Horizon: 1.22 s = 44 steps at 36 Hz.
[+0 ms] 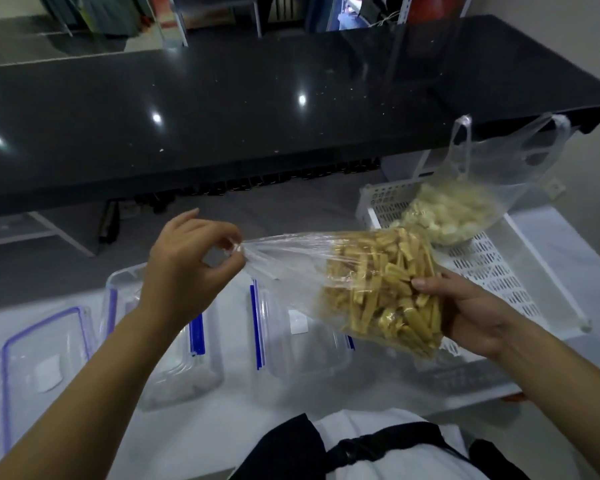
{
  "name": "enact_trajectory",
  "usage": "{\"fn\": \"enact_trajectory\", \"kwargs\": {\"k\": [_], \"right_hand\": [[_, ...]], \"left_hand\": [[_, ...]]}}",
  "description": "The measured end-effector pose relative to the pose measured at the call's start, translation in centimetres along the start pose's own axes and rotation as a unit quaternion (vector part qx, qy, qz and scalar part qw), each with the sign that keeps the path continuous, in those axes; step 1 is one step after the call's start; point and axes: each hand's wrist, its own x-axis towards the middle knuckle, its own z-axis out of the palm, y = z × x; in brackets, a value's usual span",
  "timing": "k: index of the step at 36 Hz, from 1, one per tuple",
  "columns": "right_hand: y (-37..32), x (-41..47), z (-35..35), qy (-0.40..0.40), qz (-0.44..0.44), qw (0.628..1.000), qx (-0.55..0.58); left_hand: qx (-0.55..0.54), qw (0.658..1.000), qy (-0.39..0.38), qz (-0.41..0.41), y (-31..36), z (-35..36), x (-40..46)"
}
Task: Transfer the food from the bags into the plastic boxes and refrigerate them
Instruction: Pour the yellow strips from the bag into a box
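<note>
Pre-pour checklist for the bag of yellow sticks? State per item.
1. Bag of yellow sticks supported from below: ok, right hand cups it.
2. Bag mouth open: not ok, left hand pinches the twisted neck shut.
3. Target box open: ok, the empty box under the bag has no lid on.
4. Neighbouring box free: cannot tell, something pale seems to lie in it.
5. Bag of pale food out of the way: ok, resting in the white tray.
</note>
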Motion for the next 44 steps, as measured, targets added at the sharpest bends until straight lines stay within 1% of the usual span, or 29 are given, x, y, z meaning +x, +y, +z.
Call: {"fn": "enact_trajectory", "kwargs": {"k": [3, 7, 10, 15, 19, 25, 29, 35, 39, 44], "right_hand": [[0.0, -0.1, 0.0, 0.02, 0.004, 1.0, -0.009], [0.2, -0.1, -0.4, 0.019, 0.018, 1.0, -0.006], [0.2, 0.0, -0.8, 0.016, 0.026, 0.999, -0.009], [-0.1, 0.1, -1.7, 0.017, 0.029, 0.999, -0.031], [-0.3, 0.3, -1.9, 0.022, 0.034, 0.997, -0.061], [-0.7, 0.7, -1.6, 0.033, 0.044, 0.994, -0.096], [-1.2, 0.9, -1.6, 0.034, 0.044, 0.992, -0.111], [-1.7, 1.2, -1.6, 0.029, 0.042, 0.992, -0.113], [-2.0, 1.4, -1.3, 0.023, 0.039, 0.992, -0.121], [-2.3, 1.6, -1.0, 0.037, 0.043, 0.991, -0.121]], "left_hand": [[0.01, 1.0, 0.016, -0.02, 0.2, 1.4, -0.4], [0.008, 0.997, 0.032, -0.066, 0.5, 2.3, -0.6], [0.001, 0.997, 0.017, -0.075, 0.4, 2.7, -0.9], [0.004, 0.992, -0.045, -0.114, -0.5, 3.6, -1.8], [0.01, 0.989, -0.067, -0.132, -0.9, 4.7, -3.0], [-0.007, 0.982, -0.072, -0.176, -0.8, 6.2, -4.4], [-0.007, 0.979, -0.061, -0.195, -0.8, 6.6, -4.9], [-0.018, 0.974, -0.052, -0.22, -0.7, 6.9, -5.6], [-0.027, 0.965, -0.062, -0.253, -0.7, 7.3, -6.1], [-0.046, 0.955, -0.081, -0.282, -0.9, 7.6, -6.8]]}}
